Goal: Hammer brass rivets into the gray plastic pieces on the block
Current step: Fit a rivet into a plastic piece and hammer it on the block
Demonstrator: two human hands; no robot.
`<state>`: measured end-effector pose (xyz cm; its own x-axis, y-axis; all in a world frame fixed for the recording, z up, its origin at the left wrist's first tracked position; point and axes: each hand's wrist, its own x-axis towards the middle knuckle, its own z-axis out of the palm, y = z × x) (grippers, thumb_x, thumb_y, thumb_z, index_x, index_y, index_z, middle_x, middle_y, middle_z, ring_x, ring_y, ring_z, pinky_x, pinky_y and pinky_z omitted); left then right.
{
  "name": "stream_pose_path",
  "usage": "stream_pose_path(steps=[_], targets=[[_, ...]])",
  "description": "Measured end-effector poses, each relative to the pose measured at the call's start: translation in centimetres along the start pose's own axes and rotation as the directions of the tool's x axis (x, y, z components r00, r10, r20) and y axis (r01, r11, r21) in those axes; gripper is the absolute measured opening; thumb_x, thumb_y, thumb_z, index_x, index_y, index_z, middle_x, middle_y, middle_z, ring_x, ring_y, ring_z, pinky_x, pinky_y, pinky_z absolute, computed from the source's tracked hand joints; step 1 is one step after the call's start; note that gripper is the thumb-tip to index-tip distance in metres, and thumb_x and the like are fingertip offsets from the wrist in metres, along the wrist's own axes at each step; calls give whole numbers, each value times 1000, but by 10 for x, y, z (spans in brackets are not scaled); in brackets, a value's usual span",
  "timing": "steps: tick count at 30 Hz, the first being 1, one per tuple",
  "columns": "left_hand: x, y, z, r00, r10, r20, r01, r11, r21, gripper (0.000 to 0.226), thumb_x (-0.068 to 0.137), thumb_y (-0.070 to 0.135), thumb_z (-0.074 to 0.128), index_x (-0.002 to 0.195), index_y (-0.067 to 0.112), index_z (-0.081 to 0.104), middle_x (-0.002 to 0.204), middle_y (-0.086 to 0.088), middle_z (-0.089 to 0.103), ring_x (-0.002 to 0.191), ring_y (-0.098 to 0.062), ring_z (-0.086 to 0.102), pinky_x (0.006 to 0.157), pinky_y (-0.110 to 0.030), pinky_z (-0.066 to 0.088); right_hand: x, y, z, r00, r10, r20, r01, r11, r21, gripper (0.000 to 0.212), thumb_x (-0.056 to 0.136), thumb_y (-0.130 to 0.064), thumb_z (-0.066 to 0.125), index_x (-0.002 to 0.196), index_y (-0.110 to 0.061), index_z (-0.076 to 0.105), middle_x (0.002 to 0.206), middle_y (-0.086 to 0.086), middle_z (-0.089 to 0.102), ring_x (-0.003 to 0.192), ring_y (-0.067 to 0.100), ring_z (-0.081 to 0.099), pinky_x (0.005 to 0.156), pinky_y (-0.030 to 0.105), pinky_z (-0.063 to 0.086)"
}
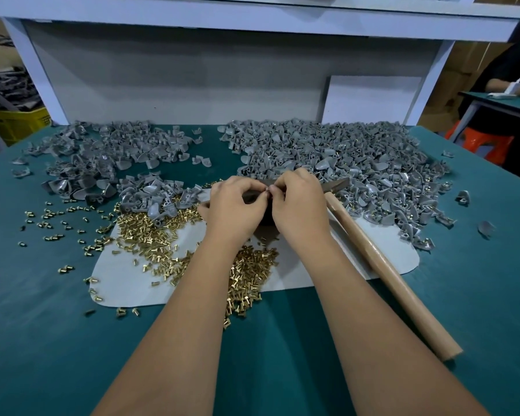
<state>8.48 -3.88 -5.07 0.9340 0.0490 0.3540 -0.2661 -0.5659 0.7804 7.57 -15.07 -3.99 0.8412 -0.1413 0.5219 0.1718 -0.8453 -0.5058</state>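
Note:
My left hand (234, 205) and my right hand (300, 202) meet at the middle of the table, fingertips pinched together on a small gray plastic piece (267, 190) over a dark block (263, 219) that they mostly hide. Whether a rivet is between the fingers cannot be told. Loose brass rivets (150, 235) lie heaped on a white mat (123, 283) in front of and left of my hands. A hammer with a wooden handle (385, 271) lies on the mat to the right, its metal head (338, 184) just beyond my right hand.
Large heaps of gray plastic pieces spread across the back of the teal table, one at the left (102, 157) and one at the right (357, 163). Stray rivets (48, 217) dot the left side. A white shelf frame (192, 70) stands behind. Another person (511, 82) sits far right.

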Motion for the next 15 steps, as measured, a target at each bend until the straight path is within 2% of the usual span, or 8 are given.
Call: stream_pose_path(steps=[2,3,6,8,11,15], targets=[[-1,0,1,1000,5,-20,-4,999,41,11,87,35,64,81,44,62,99,20,57,106,-11,38,79,-27,16,-2,-1,2,999,-10,-32,10,1000,-11,12,93,-17,57,89,-8,64,98,5,56,99,23,48,83,32,38],[-1,0,1,1000,2,-28,0,998,56,10,87,37,64,80,44,62,99,21,57,105,-9,36,79,-28,15,-3,-2,2,999,-16,-50,15,1000,-17,13,93,-16,56,89,-7,64,98,6,57,98,23,48,82,32,37],[-1,0,2,999,-17,-33,19,998,62,9,88,39,64,82,44,64,98,22,56,106,-9,36,87,-36,23,-4,-5,6,997,-19,-79,14,998,-69,13,93,-15,54,91,-5,63,100,8,57,99,25,48,82,32,36],[-1,1,1,999,-17,-29,18,998,55,9,88,37,65,83,43,65,98,22,55,111,-13,40,90,-36,24,-5,-7,9,995,-9,-95,0,996,-94,13,93,-14,52,93,-5,62,102,8,57,101,25,47,84,33,36],[0,1,-2,1000,1,2,-1,1000,1,15,88,33,67,80,45,62,99,19,58,115,-18,46,105,-46,31,-6,-10,11,993,3,-117,-15,995,-100,12,92,-11,51,93,-4,61,102,9,57,101,25,47,85,33,36],[1,2,-5,1000,-7,20,7,1000,-2,10,87,35,67,83,44,66,101,18,60,117,-18,50,106,-51,32,-6,-12,12,992,12,-125,-26,993,-112,10,90,-7,50,93,-5,60,104,9,57,101,25,47,86,33,37]])
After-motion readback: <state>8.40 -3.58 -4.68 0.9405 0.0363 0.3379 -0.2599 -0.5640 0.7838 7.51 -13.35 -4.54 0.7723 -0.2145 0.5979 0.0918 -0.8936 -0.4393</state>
